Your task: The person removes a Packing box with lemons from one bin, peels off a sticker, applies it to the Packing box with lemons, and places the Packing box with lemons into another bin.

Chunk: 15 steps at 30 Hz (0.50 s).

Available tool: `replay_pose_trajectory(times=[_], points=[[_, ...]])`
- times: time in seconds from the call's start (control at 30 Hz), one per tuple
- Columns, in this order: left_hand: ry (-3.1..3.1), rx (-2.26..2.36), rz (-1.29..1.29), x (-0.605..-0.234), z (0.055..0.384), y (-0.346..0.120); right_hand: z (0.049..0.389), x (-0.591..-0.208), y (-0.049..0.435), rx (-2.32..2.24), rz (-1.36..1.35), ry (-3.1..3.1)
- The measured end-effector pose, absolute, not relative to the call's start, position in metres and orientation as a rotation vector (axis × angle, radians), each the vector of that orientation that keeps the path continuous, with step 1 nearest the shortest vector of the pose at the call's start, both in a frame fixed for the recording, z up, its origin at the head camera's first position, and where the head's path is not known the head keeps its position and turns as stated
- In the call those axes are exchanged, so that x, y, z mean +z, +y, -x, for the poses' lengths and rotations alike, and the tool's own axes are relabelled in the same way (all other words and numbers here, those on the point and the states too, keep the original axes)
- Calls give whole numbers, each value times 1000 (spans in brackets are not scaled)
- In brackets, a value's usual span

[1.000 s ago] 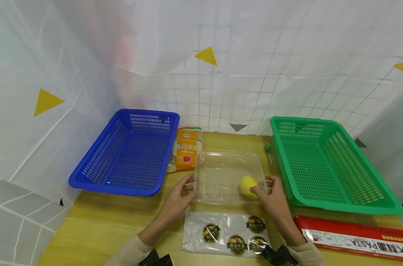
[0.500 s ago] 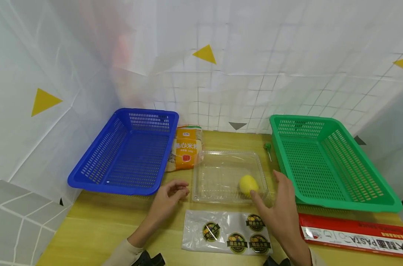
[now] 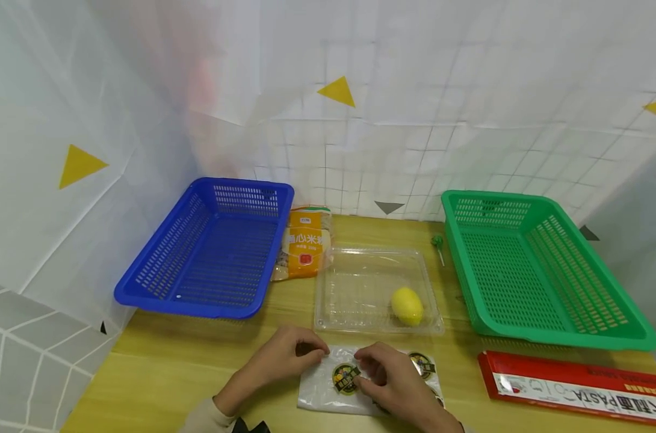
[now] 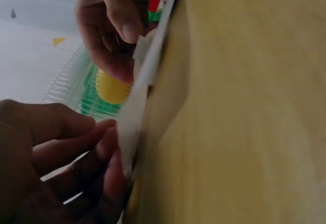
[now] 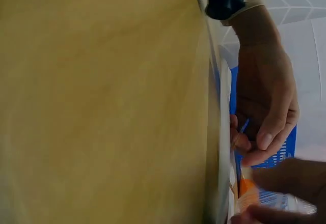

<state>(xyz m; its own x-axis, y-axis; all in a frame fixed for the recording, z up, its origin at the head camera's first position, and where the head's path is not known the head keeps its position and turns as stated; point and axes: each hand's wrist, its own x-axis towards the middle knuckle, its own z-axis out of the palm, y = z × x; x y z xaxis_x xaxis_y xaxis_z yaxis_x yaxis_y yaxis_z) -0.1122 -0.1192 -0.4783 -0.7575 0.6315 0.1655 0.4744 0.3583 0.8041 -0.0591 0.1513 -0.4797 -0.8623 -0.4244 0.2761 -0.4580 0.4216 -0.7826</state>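
Note:
My left hand (image 3: 292, 355) is at the upper left edge of a clear plastic sheet (image 3: 314, 394) with round black fruit labels, thumb and finger pinching that edge. In the left wrist view, the sheet (image 4: 133, 127) rises beside the left fingertips. My right hand (image 3: 398, 385) bends over the sheet's middle, its thumb and forefinger on either side of a round label (image 3: 346, 378). I cannot tell whether those fingers hold it. Behind the sheet stands a clear plastic box (image 3: 355, 288) with a yellow lemon (image 3: 407, 306) inside at the right.
A blue basket (image 3: 198, 310) stands at the left, a green basket (image 3: 566, 340) at the right. An orange rice noodle bag (image 3: 305, 240) lies behind the box. A green lollipop (image 3: 437, 242) lies near the green basket, and a red pasta box (image 3: 577, 385) in front of it.
Both hands have left the sides of the clear box and come down toward me onto the labelled plastic sheet. The box and lemon stay in place.

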Motion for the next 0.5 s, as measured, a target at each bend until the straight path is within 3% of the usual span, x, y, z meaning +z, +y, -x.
replay_pose_trajectory(times=[0.2,0.5], points=[[2460,1235,-1166,-484,112,-117,60,-488,151,1284,-845,-2743],[2477,1218,-1203,-488,112,-116,57,-487,150,1302,-787,-2765]])
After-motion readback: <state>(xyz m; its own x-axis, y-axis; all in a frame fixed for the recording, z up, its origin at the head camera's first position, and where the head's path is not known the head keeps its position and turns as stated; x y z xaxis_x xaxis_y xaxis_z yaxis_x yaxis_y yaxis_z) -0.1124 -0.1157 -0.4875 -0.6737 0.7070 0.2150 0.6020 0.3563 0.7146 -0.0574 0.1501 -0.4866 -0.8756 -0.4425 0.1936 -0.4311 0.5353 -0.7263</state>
